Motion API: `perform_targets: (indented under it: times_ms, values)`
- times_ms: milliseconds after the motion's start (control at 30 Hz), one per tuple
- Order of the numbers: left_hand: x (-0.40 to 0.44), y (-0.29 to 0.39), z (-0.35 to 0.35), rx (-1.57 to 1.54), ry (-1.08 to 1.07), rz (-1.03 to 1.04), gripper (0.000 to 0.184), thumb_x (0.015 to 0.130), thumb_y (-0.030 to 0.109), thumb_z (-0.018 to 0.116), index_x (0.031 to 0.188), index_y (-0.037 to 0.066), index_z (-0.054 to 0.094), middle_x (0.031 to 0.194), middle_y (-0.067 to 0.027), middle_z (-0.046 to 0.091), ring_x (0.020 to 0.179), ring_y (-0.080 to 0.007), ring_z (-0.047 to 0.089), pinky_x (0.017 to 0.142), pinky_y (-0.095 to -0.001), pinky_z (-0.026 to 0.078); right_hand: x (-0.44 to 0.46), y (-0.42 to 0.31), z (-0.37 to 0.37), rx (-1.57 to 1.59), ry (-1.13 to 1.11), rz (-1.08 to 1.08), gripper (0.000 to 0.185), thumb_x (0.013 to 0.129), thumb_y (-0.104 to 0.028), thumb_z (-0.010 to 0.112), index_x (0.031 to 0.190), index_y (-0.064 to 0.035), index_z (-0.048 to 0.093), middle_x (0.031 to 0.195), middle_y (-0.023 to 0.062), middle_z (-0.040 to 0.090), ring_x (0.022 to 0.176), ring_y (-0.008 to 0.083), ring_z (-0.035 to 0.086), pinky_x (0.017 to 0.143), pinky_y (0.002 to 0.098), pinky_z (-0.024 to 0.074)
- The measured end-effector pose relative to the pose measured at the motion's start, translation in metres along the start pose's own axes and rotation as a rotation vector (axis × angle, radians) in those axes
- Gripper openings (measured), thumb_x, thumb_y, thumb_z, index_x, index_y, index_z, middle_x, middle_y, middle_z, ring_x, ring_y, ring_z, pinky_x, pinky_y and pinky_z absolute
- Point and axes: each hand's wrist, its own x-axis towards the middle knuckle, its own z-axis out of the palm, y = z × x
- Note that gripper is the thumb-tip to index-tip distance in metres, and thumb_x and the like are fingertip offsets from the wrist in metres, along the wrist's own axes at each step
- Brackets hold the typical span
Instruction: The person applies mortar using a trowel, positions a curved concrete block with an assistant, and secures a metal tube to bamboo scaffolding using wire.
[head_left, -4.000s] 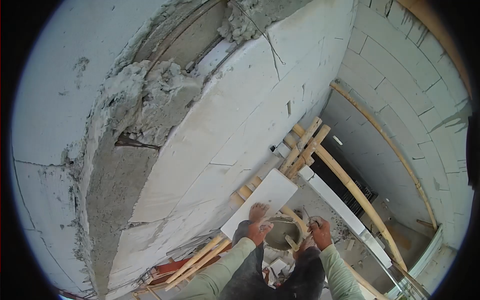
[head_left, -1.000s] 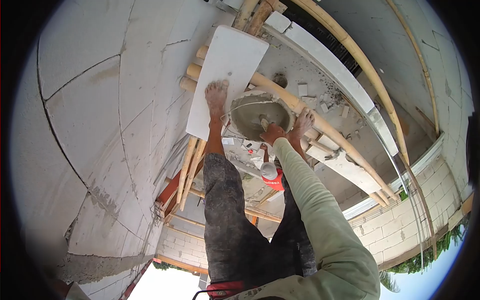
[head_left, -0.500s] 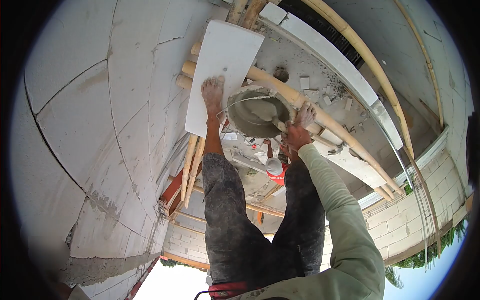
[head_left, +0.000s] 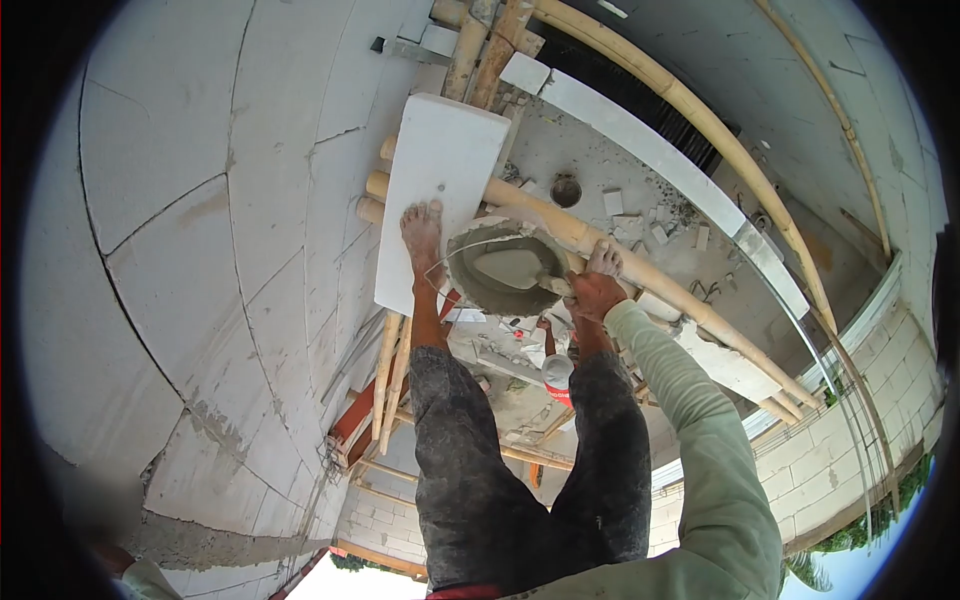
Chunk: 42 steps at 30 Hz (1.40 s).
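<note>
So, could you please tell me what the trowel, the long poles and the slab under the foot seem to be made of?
The trowel: probably metal, thin and pointed, smeared a wet-looking grey.
The long poles: apparently bamboo, smooth and tan, with ringed joints.
The slab: perhaps aerated concrete, being matt, chalky white and square-edged.

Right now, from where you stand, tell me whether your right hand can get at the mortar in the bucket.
Yes, most likely: the right hand is beside the rim of the open bucket, its fingers around the trowel, whose blade is over the mortar.
</note>
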Motion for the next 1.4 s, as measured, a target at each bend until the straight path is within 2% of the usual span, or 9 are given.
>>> perform_targets:
  times_ms: [133, 200, 433, 733, 900, 1033, 1133, 1200, 1400]
  values:
    - [0.000, 0.003, 0.002, 0.020, 0.021, -0.070, 0.039, 0.094, 0.033, 0.058, 0.105, -0.005, 0.060, 0.089, -0.0173, 0.063, 0.075, -0.0254, 0.058, 0.066, -0.0387, 0.049, -0.006, -0.009, -0.018, -0.114, -0.082, 0.027, 0.051, 0.073, -0.030, 0.069, 0.115, -0.0030, 0.055, 0.079, 0.0199, 0.066, 0.079, 0.0370, 0.065, 0.070, 0.0472, 0.0531]
    - [0.005, -0.006, 0.004, 0.006, 0.010, -0.054, 0.040, 0.094, 0.034, 0.058, 0.105, -0.004, 0.060, 0.089, -0.0173, 0.064, 0.076, -0.0259, 0.058, 0.067, -0.0387, 0.049, -0.005, -0.001, -0.010, -0.062, -0.005, -0.023, 0.052, 0.073, -0.029, 0.069, 0.115, -0.0030, 0.054, 0.080, 0.0194, 0.066, 0.079, 0.0372, 0.065, 0.072, 0.0473, 0.0529]
    - [-0.003, 0.026, 0.005, 0.057, 0.007, -0.100, 0.041, 0.093, 0.035, 0.058, 0.104, -0.004, 0.060, 0.090, -0.0182, 0.064, 0.077, -0.0272, 0.059, 0.068, -0.0402, 0.049, -0.003, 0.008, 0.000, 0.068, -0.049, 0.013, 0.049, 0.072, -0.028, 0.070, 0.111, -0.0026, 0.055, 0.081, 0.0200, 0.066, 0.081, 0.0383, 0.065, 0.073, 0.0471, 0.0526]
    - [0.010, -0.016, 0.005, 0.107, 0.065, -0.146, 0.044, 0.090, 0.038, 0.063, 0.101, -0.004, 0.063, 0.090, -0.0212, 0.065, 0.080, -0.0303, 0.061, 0.072, -0.0439, 0.049, -0.008, 0.014, -0.003, -0.014, -0.058, -0.055, 0.050, 0.067, -0.022, 0.074, 0.108, 0.0000, 0.054, 0.085, 0.0189, 0.065, 0.079, 0.0390, 0.065, 0.070, 0.0459, 0.0534]
    - [0.010, -0.022, 0.001, -0.020, 0.047, -0.041, 0.042, 0.090, 0.036, 0.063, 0.098, -0.005, 0.063, 0.085, -0.0172, 0.065, 0.074, -0.0261, 0.059, 0.067, -0.0391, 0.049, -0.011, 0.016, 0.009, -0.057, -0.052, -0.020, 0.049, 0.067, -0.021, 0.074, 0.108, -0.0020, 0.054, 0.079, 0.0194, 0.065, 0.075, 0.0382, 0.066, 0.066, 0.0461, 0.0534]
    - [0.008, -0.018, 0.001, -0.011, 0.073, 0.001, 0.041, 0.091, 0.035, 0.062, 0.096, -0.006, 0.063, 0.083, -0.0154, 0.064, 0.070, -0.0246, 0.057, 0.063, -0.0380, 0.049, -0.014, 0.023, 0.024, 0.020, 0.036, -0.011, 0.044, 0.069, -0.023, 0.069, 0.107, -0.0042, 0.056, 0.080, 0.0203, 0.066, 0.075, 0.0391, 0.066, 0.071, 0.0480, 0.0526]
    - [0.011, -0.030, -0.003, 0.080, 0.064, 0.001, 0.040, 0.091, 0.034, 0.062, 0.094, -0.006, 0.063, 0.081, -0.0150, 0.064, 0.068, -0.0245, 0.057, 0.061, -0.0393, 0.049, -0.012, 0.020, 0.023, -0.107, 0.096, -0.030, 0.043, 0.068, -0.023, 0.069, 0.105, -0.0043, 0.056, 0.076, 0.0201, 0.066, 0.075, 0.0388, 0.066, 0.071, 0.0479, 0.0528]
    - [0.011, -0.032, -0.001, 0.068, 0.083, -0.008, 0.039, 0.091, 0.033, 0.063, 0.092, -0.006, 0.063, 0.079, -0.0144, 0.064, 0.067, -0.0238, 0.057, 0.060, -0.0387, 0.049, -0.014, 0.018, 0.014, 0.012, 0.043, -0.007, 0.042, 0.068, -0.023, 0.069, 0.104, -0.0049, 0.056, 0.073, 0.0194, 0.065, 0.076, 0.0395, 0.066, 0.072, 0.0484, 0.0524]
    - [0.016, -0.049, 0.003, -0.086, 0.073, -0.002, 0.036, 0.091, 0.031, 0.063, 0.090, -0.005, 0.064, 0.077, -0.0134, 0.063, 0.066, -0.0223, 0.056, 0.058, -0.0372, 0.049, -0.015, 0.020, 0.009, 0.001, 0.021, -0.028, 0.042, 0.068, -0.022, 0.069, 0.104, -0.0045, 0.056, 0.075, 0.0187, 0.066, 0.076, 0.0378, 0.067, 0.070, 0.0472, 0.0533]
